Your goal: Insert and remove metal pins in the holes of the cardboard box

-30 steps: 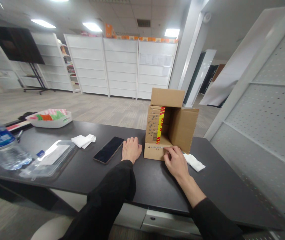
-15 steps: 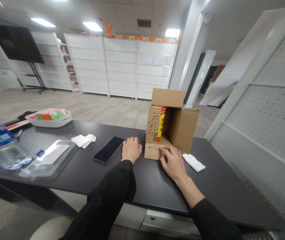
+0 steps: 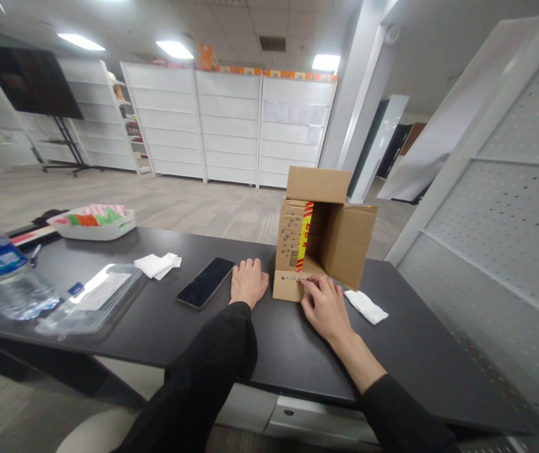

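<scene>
The right hand (image 3: 327,308) is bending its fingers at the box (image 3: 340,242) just ahead; I can't tell if they're pinching anything. The left hand (image 3: 249,283) is lying flat on the black table (image 3: 283,352). White shelves (image 3: 229,129) are standing far past both.

Ceiling lights (image 3: 175,50) glow white overhead as wide-angle distortion tilts and smears the perforated panel (image 3: 510,251) at right.

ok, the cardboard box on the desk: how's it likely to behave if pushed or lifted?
The cardboard box is probably light for its size: its walls look thin. The raised top flap would likely bend at its crease if gripped, as it seems joined only along its lower edge. Standing taller than wide, the box may tip under a high push.
</scene>
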`<state>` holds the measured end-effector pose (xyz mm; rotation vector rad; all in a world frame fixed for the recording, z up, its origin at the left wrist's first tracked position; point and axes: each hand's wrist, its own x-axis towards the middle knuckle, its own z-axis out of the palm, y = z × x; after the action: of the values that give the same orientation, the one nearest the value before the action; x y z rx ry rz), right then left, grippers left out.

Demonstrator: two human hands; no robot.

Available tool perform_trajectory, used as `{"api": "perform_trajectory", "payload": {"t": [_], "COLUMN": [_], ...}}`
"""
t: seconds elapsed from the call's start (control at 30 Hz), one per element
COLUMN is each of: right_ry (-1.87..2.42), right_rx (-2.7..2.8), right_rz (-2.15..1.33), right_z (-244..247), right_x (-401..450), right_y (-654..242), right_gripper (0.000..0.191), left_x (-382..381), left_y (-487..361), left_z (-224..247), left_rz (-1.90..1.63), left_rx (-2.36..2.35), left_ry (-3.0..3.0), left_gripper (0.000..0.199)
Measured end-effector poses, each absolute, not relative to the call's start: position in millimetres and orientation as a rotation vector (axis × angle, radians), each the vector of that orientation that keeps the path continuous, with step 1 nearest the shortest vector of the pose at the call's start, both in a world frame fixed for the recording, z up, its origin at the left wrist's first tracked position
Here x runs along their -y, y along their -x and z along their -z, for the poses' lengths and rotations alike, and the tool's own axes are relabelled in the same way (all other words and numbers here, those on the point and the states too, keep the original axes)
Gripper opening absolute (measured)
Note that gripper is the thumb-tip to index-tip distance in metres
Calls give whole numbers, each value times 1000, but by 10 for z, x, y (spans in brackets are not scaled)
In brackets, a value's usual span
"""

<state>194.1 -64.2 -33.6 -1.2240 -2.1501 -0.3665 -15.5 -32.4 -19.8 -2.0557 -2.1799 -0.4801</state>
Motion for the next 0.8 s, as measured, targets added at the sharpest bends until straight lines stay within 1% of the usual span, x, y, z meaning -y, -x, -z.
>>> {"api": "perform_trajectory", "payload": {"t": [0.33, 0.8], "right_ry": [1237, 1330], "right_rx": [2183, 2254], "right_rz": [373, 414], "right_z": [315, 223], "right_x": [665, 656], "right_y": [-1908, -1828], "right_gripper": [36, 29], "left_x": [323, 309], "left_y": [150, 158], "left_z": [188, 217], "left_rz": [497, 498], "left_rx": [2160, 2149], "left_ry": [2057, 2048], "left_gripper": [18, 17]}}
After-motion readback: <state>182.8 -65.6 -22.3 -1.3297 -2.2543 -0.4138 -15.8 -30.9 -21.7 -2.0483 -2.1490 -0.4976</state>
